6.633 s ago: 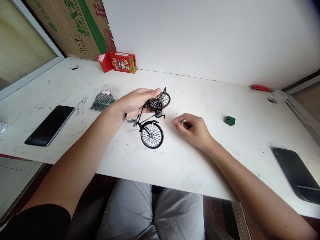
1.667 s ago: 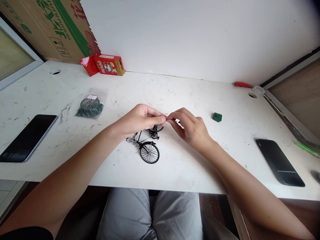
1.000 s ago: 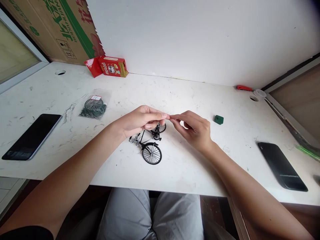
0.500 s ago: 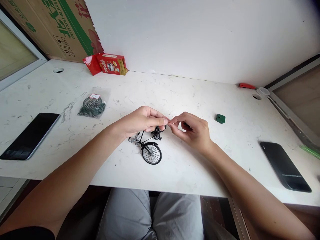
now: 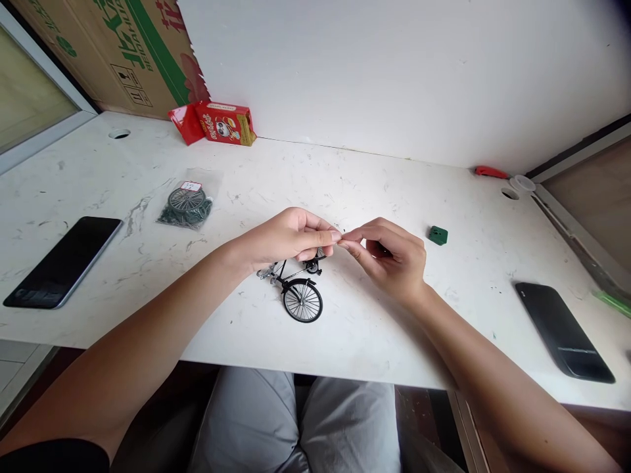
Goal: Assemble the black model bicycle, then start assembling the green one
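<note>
A small black model bicycle [image 5: 297, 293] lies on the white table [image 5: 345, 328], its front wheel toward me and its rear part hidden under my left hand. My left hand [image 5: 286, 236] hovers above it with thumb and fingers pinched together. My right hand [image 5: 392, 256] meets it fingertip to fingertip, also pinched. Something tiny is held between the fingertips; I cannot make out what it is. A little black tip shows at the pinch.
A clear bag of green parts with a wheel [image 5: 187, 205] lies at left, a black phone [image 5: 64, 261] farther left. A green block [image 5: 438, 234] and another black phone [image 5: 564, 330] are at right. A red snack box [image 5: 221, 123] stands by the wall.
Earlier my left hand held the bicycle's rear wheel and my right rested on the table. Both hands have since risen and pinched together above the bicycle, staying nearly still over the last second.
</note>
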### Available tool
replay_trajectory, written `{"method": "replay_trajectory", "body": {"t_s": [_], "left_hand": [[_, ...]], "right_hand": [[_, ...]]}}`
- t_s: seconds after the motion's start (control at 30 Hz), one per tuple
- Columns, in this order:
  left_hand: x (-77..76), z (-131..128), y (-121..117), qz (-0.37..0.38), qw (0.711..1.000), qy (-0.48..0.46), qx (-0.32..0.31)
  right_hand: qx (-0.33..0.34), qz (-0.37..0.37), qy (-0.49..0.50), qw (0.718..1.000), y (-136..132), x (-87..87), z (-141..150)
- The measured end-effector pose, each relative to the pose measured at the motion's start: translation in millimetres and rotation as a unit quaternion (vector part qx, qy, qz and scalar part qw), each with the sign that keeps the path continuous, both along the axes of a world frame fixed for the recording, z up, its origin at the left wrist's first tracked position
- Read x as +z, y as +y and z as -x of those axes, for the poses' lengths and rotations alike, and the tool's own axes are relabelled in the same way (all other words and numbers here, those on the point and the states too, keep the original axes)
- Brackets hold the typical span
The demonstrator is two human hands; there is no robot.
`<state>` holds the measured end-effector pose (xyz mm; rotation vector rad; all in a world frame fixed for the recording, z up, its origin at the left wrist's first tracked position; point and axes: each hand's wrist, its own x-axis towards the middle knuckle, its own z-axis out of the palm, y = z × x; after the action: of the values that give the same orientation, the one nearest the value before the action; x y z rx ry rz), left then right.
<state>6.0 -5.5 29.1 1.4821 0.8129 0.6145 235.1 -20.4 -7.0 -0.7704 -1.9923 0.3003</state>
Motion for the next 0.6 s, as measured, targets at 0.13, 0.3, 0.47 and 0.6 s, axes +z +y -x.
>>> {"method": "replay_trajectory", "body": {"t_s": [0.13, 0.3, 0.47, 0.6], "left_hand": [[2.2, -1.6, -2.3, -0.016, 1.0, -0.003, 0.013], [6.4, -1.9, -6.8, 0.016, 0.999, 0.031, 0.037], [-0.6, -1.0, -5.7, 0.026, 0.997, 0.038, 0.058], [-5.5, 0.6, -2.7, 0.05, 0.996, 0.035, 0.061]], "right_hand": [[-0.021, -0.012, -0.001, 1.0, -1.4, -0.5, 1.1], [-0.003, -0.054, -0.033, 0.998, 2.8, -0.9, -1.8], [0.005, -0.077, -0.064, 0.995, 5.5, -2.2, -3.7], [-0.002, -0.058, -0.072, 0.996, 3.3, -2.4, -1.3]]}}
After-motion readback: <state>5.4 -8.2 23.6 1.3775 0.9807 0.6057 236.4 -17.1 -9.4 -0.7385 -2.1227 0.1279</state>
